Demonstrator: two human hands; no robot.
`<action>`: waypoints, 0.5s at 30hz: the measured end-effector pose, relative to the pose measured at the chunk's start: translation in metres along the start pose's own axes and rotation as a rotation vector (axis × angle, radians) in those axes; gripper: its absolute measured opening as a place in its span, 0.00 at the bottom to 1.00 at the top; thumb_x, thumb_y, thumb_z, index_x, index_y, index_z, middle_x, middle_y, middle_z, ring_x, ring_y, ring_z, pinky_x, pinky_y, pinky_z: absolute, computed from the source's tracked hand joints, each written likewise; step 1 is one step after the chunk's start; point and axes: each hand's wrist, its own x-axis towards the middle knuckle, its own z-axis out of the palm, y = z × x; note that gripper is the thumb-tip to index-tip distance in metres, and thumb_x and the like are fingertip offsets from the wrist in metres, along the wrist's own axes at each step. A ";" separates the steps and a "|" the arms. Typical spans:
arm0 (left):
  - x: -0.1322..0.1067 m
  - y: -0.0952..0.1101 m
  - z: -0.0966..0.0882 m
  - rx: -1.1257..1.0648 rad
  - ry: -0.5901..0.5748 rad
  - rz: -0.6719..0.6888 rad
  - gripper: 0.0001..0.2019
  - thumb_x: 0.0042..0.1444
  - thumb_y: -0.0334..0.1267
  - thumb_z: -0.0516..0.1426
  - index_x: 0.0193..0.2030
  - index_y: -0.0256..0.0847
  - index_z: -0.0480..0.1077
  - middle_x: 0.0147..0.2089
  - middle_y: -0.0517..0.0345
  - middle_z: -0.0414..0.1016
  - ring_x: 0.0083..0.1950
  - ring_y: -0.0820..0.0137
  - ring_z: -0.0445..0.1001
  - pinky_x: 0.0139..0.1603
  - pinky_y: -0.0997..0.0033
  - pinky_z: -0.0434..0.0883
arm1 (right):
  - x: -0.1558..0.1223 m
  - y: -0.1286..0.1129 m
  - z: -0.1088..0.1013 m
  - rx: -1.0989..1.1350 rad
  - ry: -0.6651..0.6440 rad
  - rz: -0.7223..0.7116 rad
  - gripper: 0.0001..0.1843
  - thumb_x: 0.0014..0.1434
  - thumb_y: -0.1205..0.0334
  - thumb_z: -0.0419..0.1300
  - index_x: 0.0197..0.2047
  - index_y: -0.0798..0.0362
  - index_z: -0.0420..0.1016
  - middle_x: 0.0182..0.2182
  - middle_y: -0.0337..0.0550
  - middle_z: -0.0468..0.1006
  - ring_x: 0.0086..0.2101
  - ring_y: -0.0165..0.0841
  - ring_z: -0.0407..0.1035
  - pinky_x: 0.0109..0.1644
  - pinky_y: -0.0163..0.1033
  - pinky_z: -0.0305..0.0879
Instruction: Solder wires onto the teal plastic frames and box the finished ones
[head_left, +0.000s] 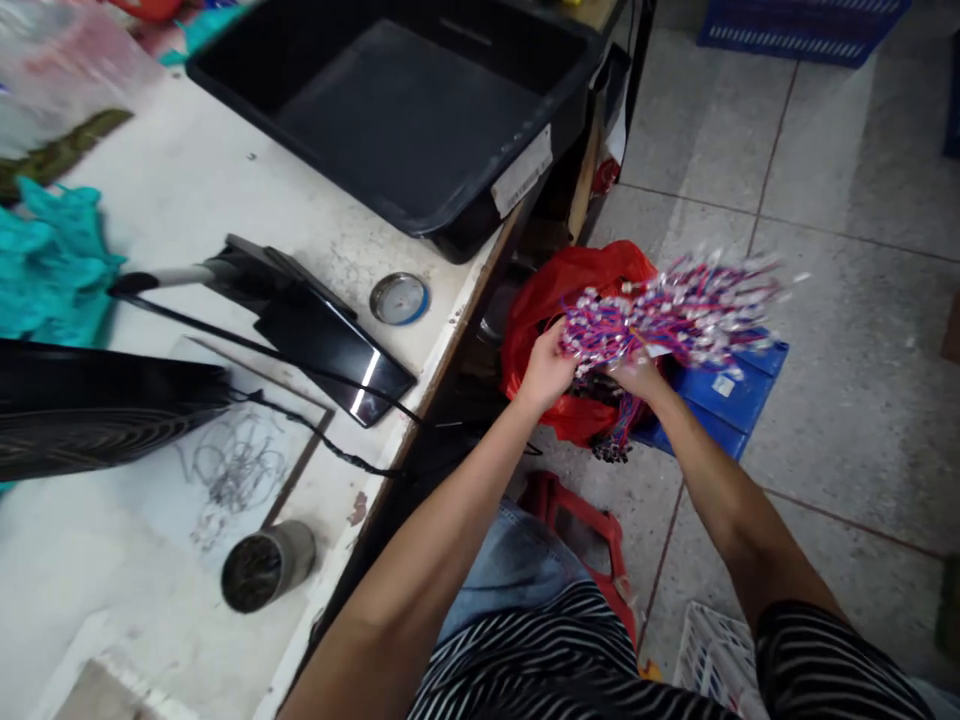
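Observation:
A thick bundle of red and blue wires with white connectors [675, 315] spans both my hands above a red plastic bag [540, 300]. My left hand [550, 368] is closed on the bundle's left end. Around its middle, near a small white tag, my right hand [637, 378] grips from below. The bundle's right end fans out and is blurred. Several more wires with dark ends [613, 447] hang over the bag's near edge. A blue plastic lid or box [739, 395] lies under and to the right of the bundle.
On the white table [172, 200] to the left stand a large black tray [405, 110], a monitor stand [337, 350], a round tin lid [400, 298] and a metal cup [266, 565]. A red stool [577, 510] is by my legs. A blue crate [802, 25] sits farther off on the floor.

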 end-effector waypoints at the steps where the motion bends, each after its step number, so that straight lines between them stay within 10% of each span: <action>1: -0.002 0.002 0.000 0.017 -0.024 -0.014 0.07 0.49 0.36 0.66 0.35 0.39 0.77 0.36 0.54 0.82 0.48 0.58 0.79 0.54 0.58 0.75 | -0.004 -0.002 0.000 0.034 0.007 0.009 0.26 0.50 0.48 0.70 0.51 0.46 0.77 0.48 0.42 0.81 0.55 0.44 0.71 0.63 0.58 0.65; 10: -0.019 0.035 0.011 -0.147 0.019 -0.050 0.08 0.51 0.27 0.61 0.38 0.38 0.77 0.39 0.56 0.82 0.50 0.61 0.79 0.56 0.58 0.74 | -0.020 -0.025 -0.048 0.032 -0.213 -0.031 0.33 0.38 0.52 0.77 0.49 0.46 0.79 0.48 0.40 0.81 0.55 0.45 0.72 0.63 0.57 0.65; 15: -0.019 0.032 -0.003 -0.194 0.316 -0.082 0.05 0.51 0.28 0.60 0.36 0.37 0.75 0.36 0.56 0.82 0.45 0.63 0.81 0.56 0.57 0.74 | -0.026 -0.022 -0.046 0.146 -0.409 0.005 0.42 0.36 0.55 0.77 0.57 0.48 0.75 0.54 0.44 0.79 0.55 0.43 0.71 0.64 0.56 0.64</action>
